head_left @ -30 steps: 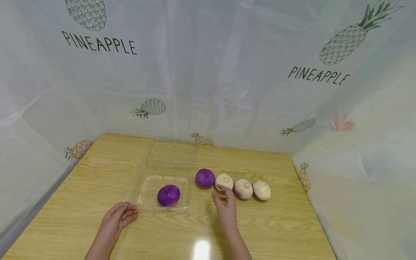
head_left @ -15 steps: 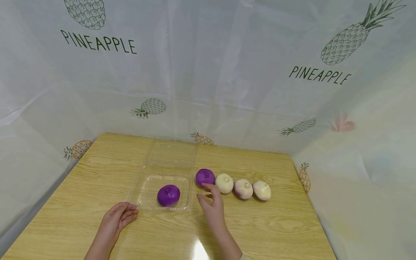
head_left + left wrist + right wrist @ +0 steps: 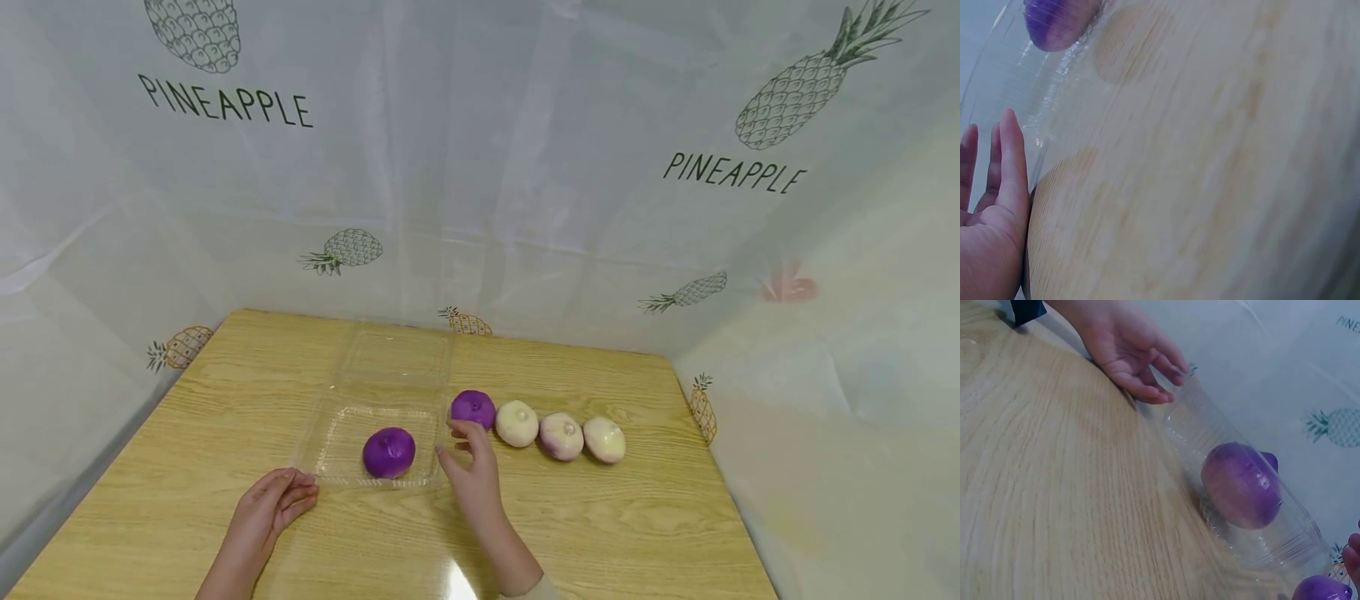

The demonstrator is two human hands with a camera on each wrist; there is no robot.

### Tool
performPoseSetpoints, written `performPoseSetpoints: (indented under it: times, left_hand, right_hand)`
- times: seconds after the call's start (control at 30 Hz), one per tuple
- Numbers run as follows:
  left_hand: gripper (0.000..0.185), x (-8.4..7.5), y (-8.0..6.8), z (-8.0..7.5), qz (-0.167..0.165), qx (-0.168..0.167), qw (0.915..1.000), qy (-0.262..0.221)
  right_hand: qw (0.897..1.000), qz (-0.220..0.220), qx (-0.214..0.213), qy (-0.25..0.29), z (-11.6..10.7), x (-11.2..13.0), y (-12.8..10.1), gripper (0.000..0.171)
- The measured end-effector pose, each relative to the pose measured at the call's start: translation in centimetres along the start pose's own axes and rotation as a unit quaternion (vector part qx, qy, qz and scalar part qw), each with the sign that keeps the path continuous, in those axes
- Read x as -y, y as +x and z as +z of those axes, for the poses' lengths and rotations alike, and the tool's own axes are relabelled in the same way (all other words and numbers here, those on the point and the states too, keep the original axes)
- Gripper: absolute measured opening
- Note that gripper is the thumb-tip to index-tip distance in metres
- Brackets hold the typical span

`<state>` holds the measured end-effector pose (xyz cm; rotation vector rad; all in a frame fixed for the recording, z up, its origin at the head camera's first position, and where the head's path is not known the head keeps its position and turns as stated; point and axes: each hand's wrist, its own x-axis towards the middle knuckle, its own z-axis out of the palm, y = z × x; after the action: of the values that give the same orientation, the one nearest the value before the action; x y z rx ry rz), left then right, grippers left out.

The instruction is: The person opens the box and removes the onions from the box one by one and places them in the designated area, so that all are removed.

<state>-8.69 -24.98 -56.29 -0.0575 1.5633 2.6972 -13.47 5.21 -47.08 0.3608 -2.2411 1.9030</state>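
**Ana:** Purple bun [image 3: 473, 408], the one outside the tray: where is it, and what is it like?

**Ben:** It sits on the bench [image 3: 645, 525], just past the right edge of the clear plastic tray [image 3: 337, 471], first in a row with three pale buns. It is a smooth, matte, rounded dome, deep violet, with a small dimple on top that faces up. It is nearly round, so no long axis shows.

**Ana:** And the right hand [image 3: 472, 475]?

**Ben:** Its fingers are loosely spread and slightly bent, the tips right at the near side of that bun. It grasps nothing; whether a fingertip touches the bun I cannot tell.

**Ana:** The left hand [image 3: 270, 504]?

**Ben:** It lies relaxed on the bench at the tray's near left corner, fingers nearly straight and together, released, with the tips at the tray's rim. The left wrist view shows the fingers [image 3: 1013, 169] beside the ridged plastic edge.

**Ana:** What is inside the tray?

**Ben:** A second purple bun [image 3: 389, 452], the same domed shape, resting on the tray's floor near its right side. The tray is thin, glossy and see-through, a shallow square with rounded corners. Its hinged lid [image 3: 393, 358] lies open flat behind it, so the whole box runs away from the person.

**Ana:** The pale ones?

**Ben:** A cream bun [image 3: 517, 422], then a cream bun with a lilac blush [image 3: 561, 436], then another cream bun [image 3: 604, 439], each close beside its neighbour. The bench is light wood grain with a shiny finish.
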Motion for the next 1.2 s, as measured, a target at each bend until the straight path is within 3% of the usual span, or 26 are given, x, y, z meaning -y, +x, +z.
performPoseSetpoints:
  times: [0.33, 0.53, 0.8, 1.0, 1.2]
  left_hand:
    - [0.025, 0.1, -0.1, -0.1, 0.008, 0.006, 1.0, 0.001]
    - [0.026, 0.2, -0.1, -0.1, 0.014, 0.015, 0.9998, -0.003]
    - [0.025, 0.1, 0.0, -0.1, 0.009, 0.011, 0.9999, 0.0]
    - [0.026, 0.0, 0.1, -0.1, 0.006, 0.008, 0.9999, 0.001]
    - [0.026, 0.1, 0.1, -0.1, 0.008, 0.011, 0.9999, -0.001]
  right_hand:
    - [1.0, -0.009, 0.017, 0.0, 0.9, -1.3, 1.0, 0.033]
    - [0.999, -0.003, 0.032, -0.019, 1.7, -3.9, 1.6, 0.035]
    - [0.996, 0.009, 0.067, -0.065, 1.9, -4.6, 2.3, 0.042]
    - [0.985, -0.003, 0.114, -0.131, 2.1, -4.6, 2.7, 0.047]
    - [0.962, -0.002, 0.158, -0.221, 2.5, -4.4, 2.7, 0.053]
